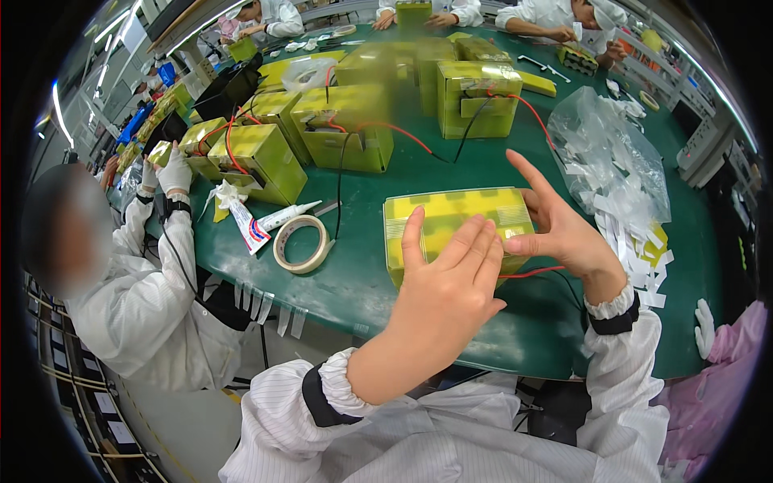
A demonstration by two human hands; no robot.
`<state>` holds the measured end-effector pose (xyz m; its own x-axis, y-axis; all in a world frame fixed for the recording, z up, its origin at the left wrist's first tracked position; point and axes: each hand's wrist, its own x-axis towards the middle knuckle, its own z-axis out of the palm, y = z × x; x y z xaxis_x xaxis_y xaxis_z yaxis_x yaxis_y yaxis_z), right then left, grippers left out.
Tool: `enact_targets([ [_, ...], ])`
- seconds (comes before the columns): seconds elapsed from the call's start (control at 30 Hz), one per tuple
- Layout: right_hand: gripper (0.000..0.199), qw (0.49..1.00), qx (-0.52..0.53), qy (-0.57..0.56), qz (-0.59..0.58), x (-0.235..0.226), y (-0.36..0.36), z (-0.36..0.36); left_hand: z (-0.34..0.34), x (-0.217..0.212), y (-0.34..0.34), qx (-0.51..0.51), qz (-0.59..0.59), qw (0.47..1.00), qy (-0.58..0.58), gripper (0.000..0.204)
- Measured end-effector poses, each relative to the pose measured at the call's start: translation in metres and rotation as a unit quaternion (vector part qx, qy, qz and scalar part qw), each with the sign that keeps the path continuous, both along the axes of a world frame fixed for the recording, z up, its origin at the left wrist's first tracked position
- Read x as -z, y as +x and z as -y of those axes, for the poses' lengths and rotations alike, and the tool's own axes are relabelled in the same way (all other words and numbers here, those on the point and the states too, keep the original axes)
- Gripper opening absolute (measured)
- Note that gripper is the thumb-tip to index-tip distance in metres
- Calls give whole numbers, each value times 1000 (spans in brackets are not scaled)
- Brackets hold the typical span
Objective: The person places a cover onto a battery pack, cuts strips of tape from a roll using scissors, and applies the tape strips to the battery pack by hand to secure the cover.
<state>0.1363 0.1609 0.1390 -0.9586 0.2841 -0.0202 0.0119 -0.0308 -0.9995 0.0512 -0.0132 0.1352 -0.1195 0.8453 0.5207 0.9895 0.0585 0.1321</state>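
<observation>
A yellow-green wrapped battery pack [459,201] lies on the green table in front of me, with clear ribbed tape strips across its top. Red and black wires come out near its right end. My left hand [455,278] rests flat on the top with its fingers stretched out. At the right end my right hand [560,229] has its fingers spread; the thumb is at the top edge, close to the left fingertips. Neither hand grasps anything. Whether the right fingers touch the pack's far side, I cannot tell.
More wired battery packs [342,129] stand at the back left. A tape roll [302,244] and glue tubes [250,225] lie to the left. On the right sits a clear plastic bag [608,145] with white strips. Tape strips [278,314] hang from the front edge. Co-workers [153,298] surround the table.
</observation>
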Motion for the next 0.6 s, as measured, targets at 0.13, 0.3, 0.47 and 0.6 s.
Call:
enact_targets([
  [0.13, 97, 1000, -28, 8, 12, 2, -7, -6, 2, 2, -4, 14, 38, 999, 7, 63],
  [0.3, 85, 998, -13, 48, 30, 4, -10, -10, 2, 0, -3, 23, 60, 998, 5, 74],
  [0.47, 68, 991, 55, -115, 46, 7, -13, -10, 4, -2, -4, 39, 63, 997, -2, 72],
  [0.6, 58, 999, -25, 27, -17, 6, 0, -1, 6, -3, -2, 26, 62, 998, 13, 76],
])
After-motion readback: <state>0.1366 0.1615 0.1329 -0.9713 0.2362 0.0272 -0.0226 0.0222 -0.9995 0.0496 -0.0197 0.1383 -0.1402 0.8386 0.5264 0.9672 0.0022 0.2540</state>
